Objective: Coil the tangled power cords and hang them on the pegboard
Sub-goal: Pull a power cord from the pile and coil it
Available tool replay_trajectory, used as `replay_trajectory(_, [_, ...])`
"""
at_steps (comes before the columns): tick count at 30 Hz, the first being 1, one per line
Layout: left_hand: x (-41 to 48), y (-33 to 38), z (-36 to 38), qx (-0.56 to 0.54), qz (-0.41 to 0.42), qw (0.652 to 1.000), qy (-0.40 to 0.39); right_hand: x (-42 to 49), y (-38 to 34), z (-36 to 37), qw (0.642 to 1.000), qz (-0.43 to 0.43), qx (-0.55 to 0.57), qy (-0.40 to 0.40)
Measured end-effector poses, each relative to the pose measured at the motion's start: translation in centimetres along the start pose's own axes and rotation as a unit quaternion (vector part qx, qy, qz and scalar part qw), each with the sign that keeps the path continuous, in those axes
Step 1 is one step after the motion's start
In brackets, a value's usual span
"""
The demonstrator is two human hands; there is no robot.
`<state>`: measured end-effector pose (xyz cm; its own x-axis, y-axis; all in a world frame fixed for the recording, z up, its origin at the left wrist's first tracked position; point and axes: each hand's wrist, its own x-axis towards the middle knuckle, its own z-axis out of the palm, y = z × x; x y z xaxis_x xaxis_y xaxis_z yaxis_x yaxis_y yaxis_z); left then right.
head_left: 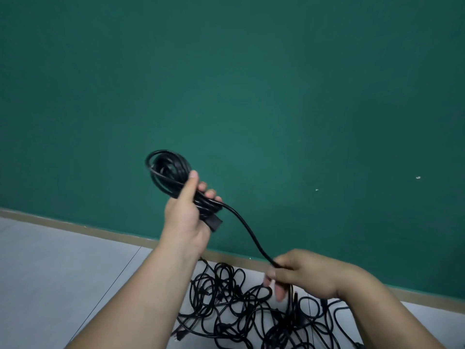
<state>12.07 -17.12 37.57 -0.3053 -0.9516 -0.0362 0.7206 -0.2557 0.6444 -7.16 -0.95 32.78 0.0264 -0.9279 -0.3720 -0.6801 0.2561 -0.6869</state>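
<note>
Forearms out front, mid-coil on one power cord, more waiting on the floor.
Left hand [186,217] wraps thumb and curled fingers round the coil [166,170], loops standing above the thumb, a plug end [214,222] poking out below the fingers. Right hand [307,275] pinches the free run [249,230] sagging between the grips, the tangled pile [226,298] just beneath its fingertips. Next, I'd say: lift that slack into another loop under the left thumb (no pegboard in view).

no readable text, labels or numbers, perhaps lost to blur
</note>
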Motion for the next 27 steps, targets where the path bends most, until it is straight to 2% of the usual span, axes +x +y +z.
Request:
replay_trajectory(1, [0.5, 0.6, -0.4, -0.008, 0.009, 1.000, 0.012, 0.1, 0.4, 0.0, 1.000, 0.023, -0.001, 0.015])
replay_trajectory(3, [1.1, 1.5, -1.3, 0.024, 0.034, 0.999, 0.031, 0.5, 0.7, 0.1, 0.993, 0.017, 0.086, 0.081])
replay_trajectory(7, [1.4, 1.6, -2.3, 0.145, 0.065, 0.987, 0.037, 0.8, -0.3, -0.5, 0.936, -0.052, 0.230, 0.262])
replay_trajectory(9, [1.3, 1.3, -2.5, 0.233, 0.080, 0.969, 0.020, 0.8, -0.6, -0.7, 0.904, -0.077, 0.287, 0.307])
replay_trajectory(13, [0.4, 0.2, -2.2, 0.405, 0.060, 0.911, -0.056, 0.4, -1.7, -0.9, 0.861, -0.111, 0.284, 0.407])
replay_trajectory(16, [-1.0, -1.0, -1.2, 0.474, 0.022, 0.870, -0.133, -0.1, -2.7, -1.1, 0.830, -0.148, 0.336, 0.421])
replay_trajectory(22, [-3.1, -4.2, 0.0, 0.511, -0.018, 0.824, -0.242, -0.9, -3.3, -1.0, 0.798, -0.170, 0.376, 0.439])
replay_trajectory(24, [-3.8, -5.0, 0.3, 0.502, -0.046, 0.820, -0.271, -0.9, -3.5, -1.0, 0.785, -0.169, 0.405, 0.437])
replay_trajectory(27, [-4.5, -6.1, 0.7, 0.465, -0.091, 0.842, -0.257, -0.7, -3.8, -1.0, 0.748, -0.171, 0.479, 0.428])
